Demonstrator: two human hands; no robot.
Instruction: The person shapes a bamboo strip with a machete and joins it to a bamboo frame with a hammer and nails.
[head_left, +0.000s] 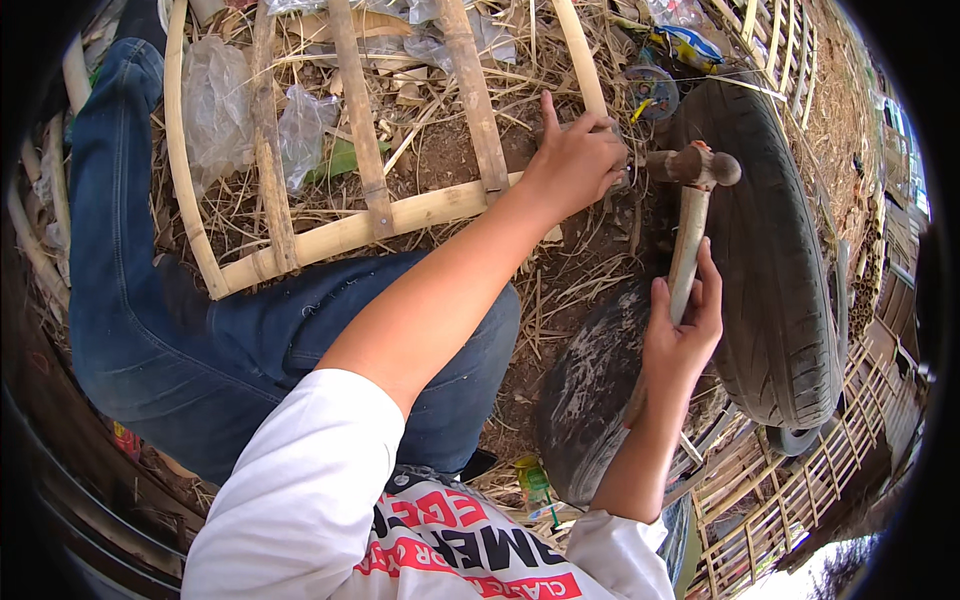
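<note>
My right hand (682, 330) grips the pale wooden handle of a hammer (690, 215), whose dark rusty head points left at about the height of my left hand. My left hand (578, 160) rests on the right end of a bamboo frame (370, 225), fingers curled at the joint where a slat meets the cross bar; whether it pinches a nail there is hidden. The frame lies across my blue-jeaned leg (180, 330) and the straw-covered ground. The hammer head hovers just right of my left fingers.
A worn black tyre (775, 260) stands at the right, with a second dark tyre (590, 390) under my right arm. Clear plastic bags (215, 105) and dry straw litter the soil. More bamboo lattice panels (790, 490) lie at the lower right. A green bottle (536, 485) lies near my waist.
</note>
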